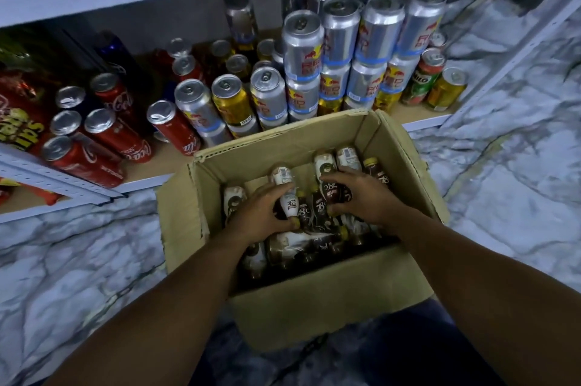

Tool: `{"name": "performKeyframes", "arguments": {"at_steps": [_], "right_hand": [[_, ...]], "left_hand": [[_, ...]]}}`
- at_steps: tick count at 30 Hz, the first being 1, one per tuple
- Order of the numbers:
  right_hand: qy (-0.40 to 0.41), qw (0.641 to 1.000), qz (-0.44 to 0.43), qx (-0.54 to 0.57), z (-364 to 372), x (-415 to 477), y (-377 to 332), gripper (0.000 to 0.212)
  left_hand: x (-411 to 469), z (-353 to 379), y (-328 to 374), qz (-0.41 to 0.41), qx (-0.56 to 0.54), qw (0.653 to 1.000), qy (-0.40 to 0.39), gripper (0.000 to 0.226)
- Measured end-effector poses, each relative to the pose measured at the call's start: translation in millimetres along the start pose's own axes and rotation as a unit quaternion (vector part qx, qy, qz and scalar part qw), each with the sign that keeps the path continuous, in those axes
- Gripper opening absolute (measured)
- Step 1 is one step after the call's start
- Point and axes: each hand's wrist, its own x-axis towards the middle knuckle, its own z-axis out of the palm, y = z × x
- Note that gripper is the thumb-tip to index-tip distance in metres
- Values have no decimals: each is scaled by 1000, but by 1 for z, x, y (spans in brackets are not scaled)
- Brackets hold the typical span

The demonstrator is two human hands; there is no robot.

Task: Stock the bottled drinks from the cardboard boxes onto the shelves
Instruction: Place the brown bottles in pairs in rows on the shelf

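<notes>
An open cardboard box (314, 304) stands on the floor in front of the bottom shelf (147, 171). Several small coffee bottles with brown and white labels lie inside it. My left hand (261, 215) is down in the box, its fingers curled round a white-labelled bottle (287, 200). My right hand (361, 197) is beside it, fingers curled over a dark brown bottle (330, 197). More bottles (347, 159) lie at the box's far end and under my wrists.
The low shelf holds red cola cans (116, 134) on the left, stacked silver energy-drink cans (339, 49) in the middle, and gold and green cans (437, 86) at the right. Snack bags (19, 121) sit far left. Marble-patterned floor (503, 197) surrounds the box.
</notes>
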Motion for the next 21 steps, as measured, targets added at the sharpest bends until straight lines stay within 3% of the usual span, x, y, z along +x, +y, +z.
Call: {"name": "performKeyframes", "arguments": {"at_steps": [4,11,17,21], "right_hand": [[-10,1000,-14,-25,6,3,4,83],[11,999,-33,-37,11,5,6,84],[73,992,-42,91,7,-3,7,73],[104,983,-33,146,2,-2,0,68]], "left_hand": [[1,6,-7,18,22,999,-25,110],[-2,5,-4,33,-28,999,13,97],[-6,-12,13,-9,-146,986,75,92],[-6,-23,18,-28,-164,976,143,78]]}}
